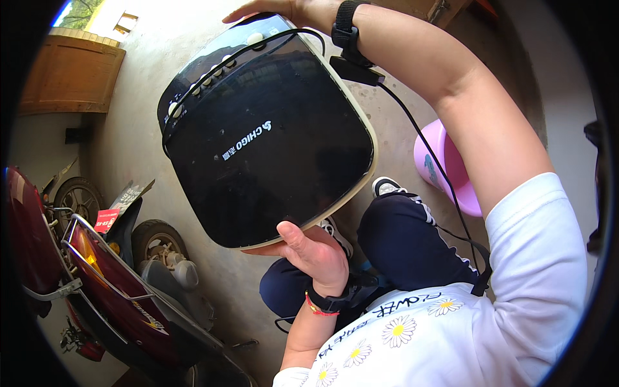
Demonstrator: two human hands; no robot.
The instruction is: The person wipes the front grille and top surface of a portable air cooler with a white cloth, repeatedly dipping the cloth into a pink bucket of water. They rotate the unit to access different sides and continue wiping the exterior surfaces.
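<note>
A Chigo induction cooker point(280, 159) with a black glossy top and a cream rim is held up, tilted, before me. My left hand point(314, 254) grips its near edge, thumb on the top face and fingers beneath. At the far end my right hand point(280, 9) holds the control-panel edge; some of its fingers are hidden. A row of round white buttons point(216, 71) runs along that end. The black power cord point(251, 45) lies across the panel and loops over both sides. Its plug cannot be seen.
Motorcycles point(130, 300) stand close on the left. A pink plastic bucket point(449, 169) is at the right, beside my leg. A black cable point(416, 130) hangs from the device on my right wrist point(355, 71). A wooden panel point(72, 72) stands at the upper left above the concrete floor point(140, 145).
</note>
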